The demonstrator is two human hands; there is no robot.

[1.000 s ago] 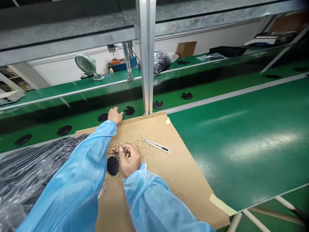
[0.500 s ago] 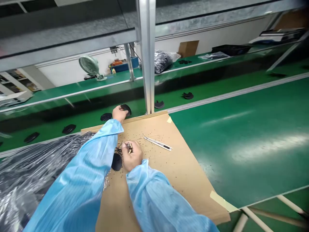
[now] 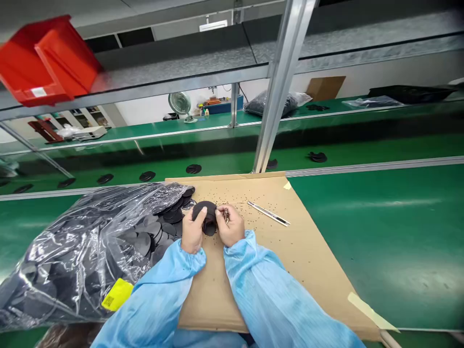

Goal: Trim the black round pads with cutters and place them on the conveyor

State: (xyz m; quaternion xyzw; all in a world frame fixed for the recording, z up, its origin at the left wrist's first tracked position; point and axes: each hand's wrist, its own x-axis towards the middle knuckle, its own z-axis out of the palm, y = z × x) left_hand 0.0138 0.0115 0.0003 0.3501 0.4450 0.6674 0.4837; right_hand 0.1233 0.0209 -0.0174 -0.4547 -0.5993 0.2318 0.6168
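In the middle of the head view, my left hand (image 3: 192, 232) is closed on a round, thin black disc (image 3: 203, 210), with the thumb across its face. The disc looks bent or cut open at its lower side, where a curled flap shows. My right hand (image 3: 231, 226) is closed against the disc's right edge, thumb and fingertip touching it. Curled in that fist are small brass-coloured metal bits (image 3: 226, 215), too small to name exactly. Both hands are above a sheet of brown cardboard (image 3: 282, 270) sprinkled with tiny black scraps.
A snap-off cutter knife (image 3: 268, 213) lies on the cardboard, right of my hands. At left, a big clear plastic bag (image 3: 83, 241) spills black discs. Black pieces (image 3: 194, 168) sit spaced along the green belt behind. A metal post (image 3: 277, 87) rises beyond the cardboard; a red bin (image 3: 50, 63) hangs upper left.
My left hand has come back from the green belt to the cardboard, now holding a black disc beside my right hand. The view has turned left, showing more of the bag.
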